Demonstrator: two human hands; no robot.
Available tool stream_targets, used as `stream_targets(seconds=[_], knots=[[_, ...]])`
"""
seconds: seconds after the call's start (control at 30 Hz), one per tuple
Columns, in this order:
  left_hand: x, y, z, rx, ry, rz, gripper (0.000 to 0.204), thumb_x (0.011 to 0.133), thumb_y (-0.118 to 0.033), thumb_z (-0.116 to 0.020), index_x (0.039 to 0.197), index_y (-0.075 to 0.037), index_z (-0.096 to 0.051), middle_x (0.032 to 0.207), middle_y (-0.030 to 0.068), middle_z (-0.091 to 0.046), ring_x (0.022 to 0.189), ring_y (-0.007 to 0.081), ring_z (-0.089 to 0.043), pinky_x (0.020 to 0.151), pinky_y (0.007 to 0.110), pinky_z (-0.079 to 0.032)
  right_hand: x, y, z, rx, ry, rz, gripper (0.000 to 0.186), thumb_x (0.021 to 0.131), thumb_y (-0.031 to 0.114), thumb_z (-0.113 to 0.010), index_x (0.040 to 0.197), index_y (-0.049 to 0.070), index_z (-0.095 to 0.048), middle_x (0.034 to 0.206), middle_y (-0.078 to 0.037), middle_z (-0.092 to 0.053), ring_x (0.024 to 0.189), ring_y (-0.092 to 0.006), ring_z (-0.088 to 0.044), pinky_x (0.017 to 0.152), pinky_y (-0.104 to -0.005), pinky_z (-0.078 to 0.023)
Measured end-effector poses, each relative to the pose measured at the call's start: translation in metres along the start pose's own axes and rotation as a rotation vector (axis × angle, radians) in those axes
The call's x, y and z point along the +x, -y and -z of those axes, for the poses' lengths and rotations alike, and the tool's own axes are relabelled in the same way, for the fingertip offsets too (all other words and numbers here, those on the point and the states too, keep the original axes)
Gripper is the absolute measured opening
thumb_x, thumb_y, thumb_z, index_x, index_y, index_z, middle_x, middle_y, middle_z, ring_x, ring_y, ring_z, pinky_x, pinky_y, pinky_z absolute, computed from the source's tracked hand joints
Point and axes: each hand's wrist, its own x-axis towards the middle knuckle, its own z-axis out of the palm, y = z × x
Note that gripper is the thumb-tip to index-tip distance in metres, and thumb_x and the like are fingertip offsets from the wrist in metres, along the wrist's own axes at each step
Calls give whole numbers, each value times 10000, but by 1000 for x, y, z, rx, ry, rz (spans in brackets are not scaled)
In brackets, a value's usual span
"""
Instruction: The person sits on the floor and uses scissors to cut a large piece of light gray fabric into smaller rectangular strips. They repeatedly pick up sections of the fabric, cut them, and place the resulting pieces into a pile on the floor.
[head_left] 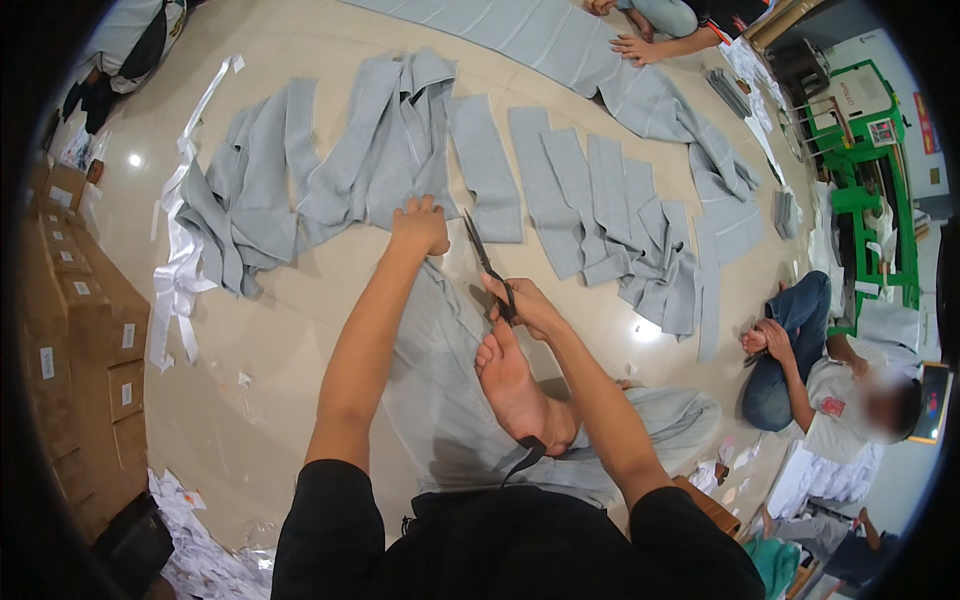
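Here's the grey cloth (385, 165), centre-left on the floor (330, 300), matte and pale, bunched in long, deep folds. The left hand (421, 226) is down at its near edge, fingers bent over; whether they pinch it, I cannot tell. The right hand (525, 308) is wrapped around the handles of black scissors (486, 258), tips pointing far and slightly left, just beside the cloth. Crowding in on the near side, a bare foot (515, 385), sole up, right by those handles! Out to the right, grey strips (610, 205) overlap in a loose, rumpled row. Over on the left, white ribbon (180, 265) trails in a tangle, and beyond it sit brown boxes (70, 350). Far side now: a long grey sheet (520, 30) stretches across, with a co-worker's hand (636, 48) at its edge. Far right stands a green machine (868, 200); nearer on that side, a seated person (785, 370). Near left, a heap of white scraps (200, 550).
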Motion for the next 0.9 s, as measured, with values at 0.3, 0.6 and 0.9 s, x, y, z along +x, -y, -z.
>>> stream_targets(seconds=[0.3,0.6,0.9], knots=[[1,-2,1,15,13,-1,718,819,-191,-639,1505,-58,-476,1622,91,-328,1464,291,-349,1144,532,-334,3,-3,-16,-14,-147,46,504,864,506,-797,826,45,-595,646,-72,-637,490,-131,-571,473,-264,-457],[2,-6,-4,145,-155,-25,523,822,-185,-629,1331,-66,-632,1500,138,-475,1414,304,-389,1142,564,-297,46,44,0,-420,-681,693,562,840,456,-832,927,-11,-531,720,-145,-634,610,-224,-582,579,-387,-460],[54,-38,9,425,-608,-93,535,859,-248,-585,1300,52,-631,1491,184,-494,1409,307,-390,1210,639,-123,113,55,82,-346,-691,537,653,881,513,-766,1122,-35,-505,949,-283,-676,928,-472,-666,793,-490,-516]])
